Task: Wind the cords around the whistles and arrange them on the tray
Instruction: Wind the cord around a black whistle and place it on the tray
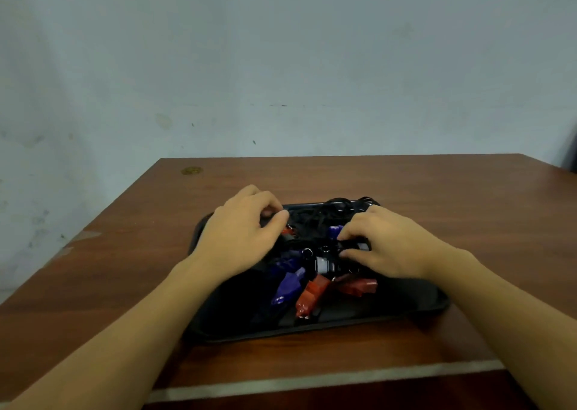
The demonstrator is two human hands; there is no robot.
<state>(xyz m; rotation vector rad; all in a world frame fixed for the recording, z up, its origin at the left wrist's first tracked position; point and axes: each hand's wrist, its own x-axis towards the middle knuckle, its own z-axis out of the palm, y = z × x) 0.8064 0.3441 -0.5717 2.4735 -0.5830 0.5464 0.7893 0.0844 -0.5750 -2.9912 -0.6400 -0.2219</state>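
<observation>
A black tray (390, 311) lies on the brown table and holds a heap of whistles tangled in black cords (315, 222). Purple whistles (288, 284) and red whistles (310, 295) lie near the tray's front, with a black and white whistle (323, 264) in the middle. My left hand (243, 238) is over the tray's back left, fingers curled into the cords by a red whistle (288, 231). My right hand (387, 244) is over the right side, its fingertips pinching a dark whistle (352, 245) beside a purple one (335, 231). What my left fingers hold is hidden.
The wooden table (437, 191) runs out to a pale wall at the back. Its near edge has a light strip (312, 380). A small round brass fitting (191, 170) sits at the table's back left corner.
</observation>
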